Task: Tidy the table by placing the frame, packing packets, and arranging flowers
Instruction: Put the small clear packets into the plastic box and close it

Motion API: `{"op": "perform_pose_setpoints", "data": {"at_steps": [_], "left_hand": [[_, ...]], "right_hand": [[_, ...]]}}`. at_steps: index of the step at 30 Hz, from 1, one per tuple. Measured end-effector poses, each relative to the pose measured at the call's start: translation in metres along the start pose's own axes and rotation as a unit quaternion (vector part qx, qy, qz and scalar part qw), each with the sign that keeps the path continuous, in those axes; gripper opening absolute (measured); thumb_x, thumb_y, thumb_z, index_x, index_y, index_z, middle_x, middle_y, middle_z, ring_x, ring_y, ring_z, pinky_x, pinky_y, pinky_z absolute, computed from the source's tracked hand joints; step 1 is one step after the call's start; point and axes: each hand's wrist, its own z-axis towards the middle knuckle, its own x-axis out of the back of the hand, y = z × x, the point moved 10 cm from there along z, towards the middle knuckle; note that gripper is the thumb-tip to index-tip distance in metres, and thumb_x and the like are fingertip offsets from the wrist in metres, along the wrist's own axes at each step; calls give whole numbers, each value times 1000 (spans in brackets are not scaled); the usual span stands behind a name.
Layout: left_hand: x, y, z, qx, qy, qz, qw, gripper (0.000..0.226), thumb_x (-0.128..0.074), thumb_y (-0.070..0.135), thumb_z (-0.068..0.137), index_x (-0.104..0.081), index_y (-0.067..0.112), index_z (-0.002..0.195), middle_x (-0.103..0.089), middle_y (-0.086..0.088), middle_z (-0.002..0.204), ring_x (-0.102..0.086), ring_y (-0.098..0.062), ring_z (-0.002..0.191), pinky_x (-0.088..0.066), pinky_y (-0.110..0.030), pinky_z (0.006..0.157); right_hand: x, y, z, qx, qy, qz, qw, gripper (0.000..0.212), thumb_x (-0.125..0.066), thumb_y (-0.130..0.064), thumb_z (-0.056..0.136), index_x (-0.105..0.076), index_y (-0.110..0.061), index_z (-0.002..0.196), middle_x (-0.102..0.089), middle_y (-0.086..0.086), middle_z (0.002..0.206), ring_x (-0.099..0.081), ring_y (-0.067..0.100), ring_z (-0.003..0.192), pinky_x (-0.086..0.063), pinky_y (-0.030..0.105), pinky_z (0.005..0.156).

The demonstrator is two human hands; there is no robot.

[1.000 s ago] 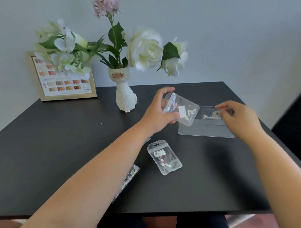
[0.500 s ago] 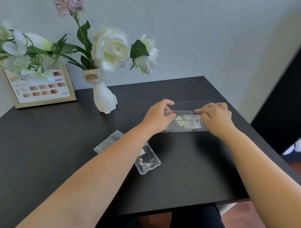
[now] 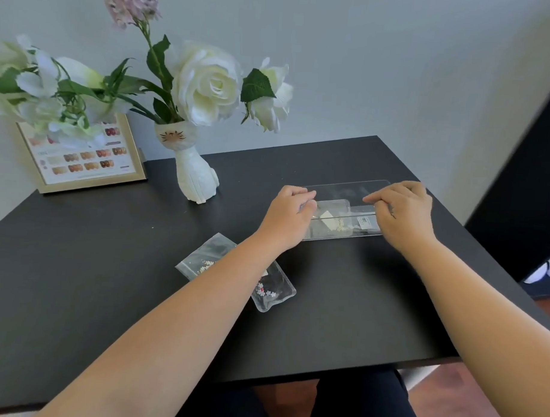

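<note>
A clear plastic box [image 3: 346, 186] sits on the black table [image 3: 109, 265] at the right. Two small packets lie in it: one with white beads [image 3: 331, 221], one with a label [image 3: 365, 223]. My left hand [image 3: 290, 213] is at the box's left end, fingers pinched on the bead packet's edge. My right hand [image 3: 403, 209] is curled over the box's right end, gripping its near wall. Two more packets [image 3: 209, 256] [image 3: 274, 294] lie on the table, partly under my left forearm. The gold frame [image 3: 134, 169] leans on the wall behind the flowers [image 3: 206, 84] in a white cat vase [image 3: 197, 177].
The table's right edge runs just past the box, with a dark panel [image 3: 517, 185] and floor beyond. Its front edge is close to my lap. A wall backs the table behind the vase and frame.
My left hand carried the bead packet down from the air into the box. Both hands now stay at the box ends. The view has swung to the right.
</note>
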Motion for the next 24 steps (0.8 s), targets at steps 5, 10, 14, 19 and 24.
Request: {"op": "perform_pose_setpoints", "data": {"at_steps": [5, 10, 14, 19, 24], "left_hand": [[56, -18, -17, 16, 52, -94, 994, 31, -48, 26, 99, -69, 25, 123, -66, 9, 127, -55, -3, 122, -37, -25, 107], [104, -73, -52, 89, 3, 51, 995, 31, -59, 41, 92, -62, 40, 123, -62, 16, 124, -57, 0, 113, -43, -27, 96], [116, -129, -91, 223, -113, 203, 947, 96, -64, 79, 63, -38, 36, 145, -45, 2, 142, -47, -23, 129, -41, -42, 103], [119, -143, -100, 237, -91, 213, 944, 97, -77, 74, 52, -47, 32, 135, -52, 5, 119, -57, -13, 103, -47, -33, 79], [115, -140, -95, 229, -80, 117, 963, 52, -88, 49, 60, -62, 27, 100, -66, 5, 95, -64, -15, 87, -53, -39, 75]], "right_hand": [[16, -68, -28, 107, 52, 61, 991, 29, -48, -1, 80, -74, -11, 79, -67, -2, 74, -51, 30, 88, -40, 40, 80], [-52, -117, -80, 93, -181, 4, 979, 21, -58, -27, 89, -69, -19, 105, -66, 1, 91, -51, 27, 93, -46, 39, 82], [-92, -118, -111, 30, -317, -144, 937, 83, -38, -82, 75, -43, -28, 138, -48, 0, 131, -39, 26, 124, -34, 40, 99], [-107, -137, -107, 23, -336, -175, 925, 80, -56, -72, 71, -43, -23, 134, -51, 5, 126, -42, 27, 120, -39, 38, 88], [-117, -145, -104, 6, -403, -50, 914, 66, -70, -36, 75, -40, -33, 133, -62, -3, 102, -56, 17, 91, -48, 30, 69]]}}
